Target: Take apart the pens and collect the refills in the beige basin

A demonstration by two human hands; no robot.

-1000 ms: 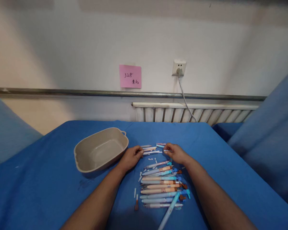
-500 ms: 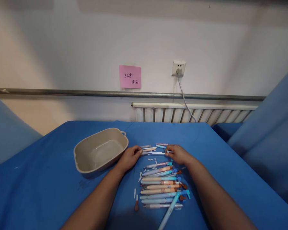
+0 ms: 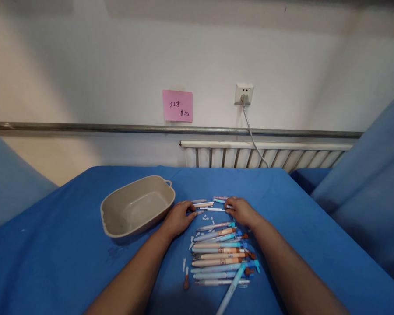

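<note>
My left hand is closed at the far side of the pens, thumb and fingers pinching a short grey pen piece. Opposite it, my right hand grips the right end of a thin white pen refill. The refill's left end lies close to the grey piece; I cannot tell if they touch. Just beyond the fingers lie pale orange pen barrels and a pink-and-blue pen part. Nearer me, several pastel pens lie in a row, with small white bits scattered beside them.
A beige plastic basin stands to the left on the blue cloth. One light-blue pen lies slantwise at the near edge. Behind the table are a radiator, a rail and a plugged-in cable.
My left hand's thumb has shifted slightly down and right, and the grey pen piece now sits below the refill's left end. The right hand has barely moved.
</note>
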